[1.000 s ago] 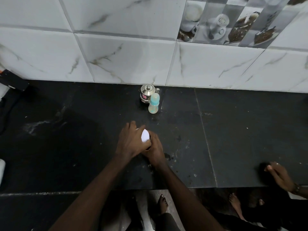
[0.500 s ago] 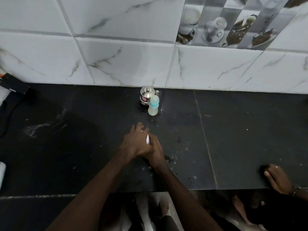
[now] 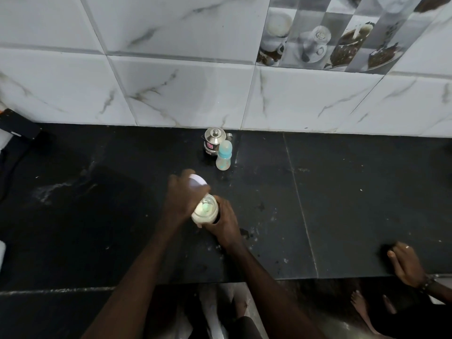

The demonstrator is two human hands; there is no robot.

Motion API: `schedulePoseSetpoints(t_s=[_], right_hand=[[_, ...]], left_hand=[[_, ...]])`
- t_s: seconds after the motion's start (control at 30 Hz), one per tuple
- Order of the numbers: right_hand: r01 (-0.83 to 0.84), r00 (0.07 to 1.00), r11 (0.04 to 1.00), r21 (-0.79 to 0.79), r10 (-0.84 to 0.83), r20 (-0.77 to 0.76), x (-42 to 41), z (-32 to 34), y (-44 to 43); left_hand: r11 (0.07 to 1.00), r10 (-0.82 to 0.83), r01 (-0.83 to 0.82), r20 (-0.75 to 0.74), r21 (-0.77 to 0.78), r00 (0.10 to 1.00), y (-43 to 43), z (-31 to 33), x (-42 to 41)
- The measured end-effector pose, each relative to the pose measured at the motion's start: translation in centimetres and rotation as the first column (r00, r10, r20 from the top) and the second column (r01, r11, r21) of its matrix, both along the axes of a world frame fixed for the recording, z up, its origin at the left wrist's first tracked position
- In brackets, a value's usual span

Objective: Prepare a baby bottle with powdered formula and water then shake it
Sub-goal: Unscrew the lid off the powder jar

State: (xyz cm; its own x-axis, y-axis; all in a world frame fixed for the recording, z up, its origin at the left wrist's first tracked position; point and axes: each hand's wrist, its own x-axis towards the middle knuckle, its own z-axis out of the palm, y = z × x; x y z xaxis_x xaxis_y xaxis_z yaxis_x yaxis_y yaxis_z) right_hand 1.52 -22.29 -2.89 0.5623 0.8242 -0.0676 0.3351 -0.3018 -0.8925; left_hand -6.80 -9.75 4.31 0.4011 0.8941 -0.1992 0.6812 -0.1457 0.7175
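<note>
Baby bottle (image 3: 223, 157) with its blue cap on stands upright toward the back edge of the dark tabletop (image 3: 342, 204), just in front of a small steel pot (image 3: 214, 140) with a knobbed lid, the two so close I cannot tell whether they touch. Nearer the front edge, around the middle, both hands are on a clear jar (image 3: 205, 211) with pale powder showing through its open mouth. The right hand (image 3: 225, 223) has its fingers curled round the jar's right side and grips it upright. The left hand (image 3: 183, 199), a little blurred, holds a white lid (image 3: 197, 183) clear of the jar's mouth, on the side toward the back edge; how its fingers lie on the lid is too smeared to make out. Over by the front right corner, another person's hand (image 3: 404, 264) rests on the tabletop with a ring on one finger. White marbled wall tiles (image 3: 183, 94) rise behind the back edge, and a dark flat object (image 3: 17, 126) sits at the far left.
</note>
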Motion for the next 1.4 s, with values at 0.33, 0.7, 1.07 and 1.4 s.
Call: schedulePoseSetpoints(t_s=[0.33,0.7,1.07,1.4], right_hand=[[0.036,0.999,0.999,-0.017,-0.035,0.025,0.1,-2.0,-0.2],[0.044,0.998,0.999,0.001,-0.044,0.049,0.0,-2.3,-0.3],[-0.023,0.996,0.998,-0.05,0.027,0.085,0.5,-2.7,-0.4],[-0.009,0.989,0.982,-0.187,0.037,0.146,4.4,-1.5,-1.3]], left_hand=[[0.959,0.27,-0.284,0.257,0.018,0.928,-1.8,-8.8,-8.4],[0.986,0.157,-0.164,0.23,0.012,0.96,-4.5,-11.5,-9.7],[0.983,-0.095,0.043,0.301,0.176,0.949,-3.9,-10.9,-7.8],[0.966,-0.256,0.217,0.376,0.143,0.891,-3.4,-7.5,-4.3]])
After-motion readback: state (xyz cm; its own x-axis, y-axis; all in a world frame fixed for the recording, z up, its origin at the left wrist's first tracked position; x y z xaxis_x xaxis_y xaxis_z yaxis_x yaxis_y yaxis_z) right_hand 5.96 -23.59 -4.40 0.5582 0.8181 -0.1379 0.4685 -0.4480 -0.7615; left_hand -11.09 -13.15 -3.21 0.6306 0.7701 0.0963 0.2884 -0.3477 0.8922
